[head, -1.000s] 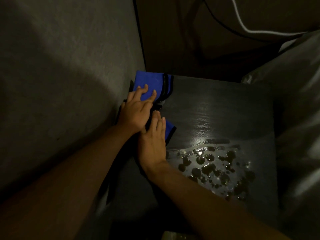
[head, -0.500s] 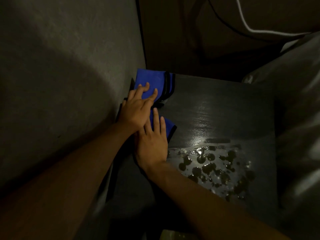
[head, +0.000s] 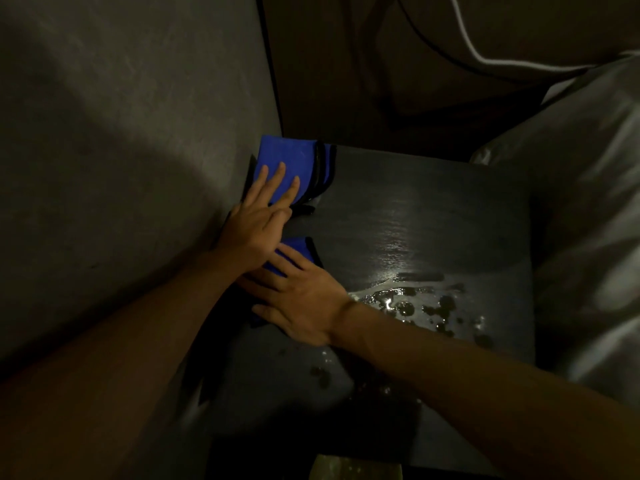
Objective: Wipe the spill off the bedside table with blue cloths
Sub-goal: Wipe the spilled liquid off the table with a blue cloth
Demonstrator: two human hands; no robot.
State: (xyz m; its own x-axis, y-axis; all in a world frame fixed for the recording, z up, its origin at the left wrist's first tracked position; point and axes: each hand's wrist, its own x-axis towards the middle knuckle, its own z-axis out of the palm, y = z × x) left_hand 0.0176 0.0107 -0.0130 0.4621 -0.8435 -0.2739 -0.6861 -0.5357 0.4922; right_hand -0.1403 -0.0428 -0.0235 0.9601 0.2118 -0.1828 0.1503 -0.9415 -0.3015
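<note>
Blue cloths [head: 289, 164] are lying stacked at the table's [head: 433, 216] 10 o'clock corner. Left hand [head: 258, 220] is pressing flat, fingers spread, on the stack. Right hand [head: 301, 303] is resting flat, gripping nothing, on a nearer cloth [head: 299, 249]. Spill [head: 415, 306] is pooling at 4 o'clock.

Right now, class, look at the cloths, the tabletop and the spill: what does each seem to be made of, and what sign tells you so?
Cloths: soft blue fabric, probably microfibre, matt, with dark stitched edging along folded layers.
Tabletop: dark, smooth, hard board, possibly laminate or painted wood; faint streaks and a light glare show on it.
Spill: liquid, glossy, lying in dark blobs and a shiny puddle; what kind cannot be told.
</note>
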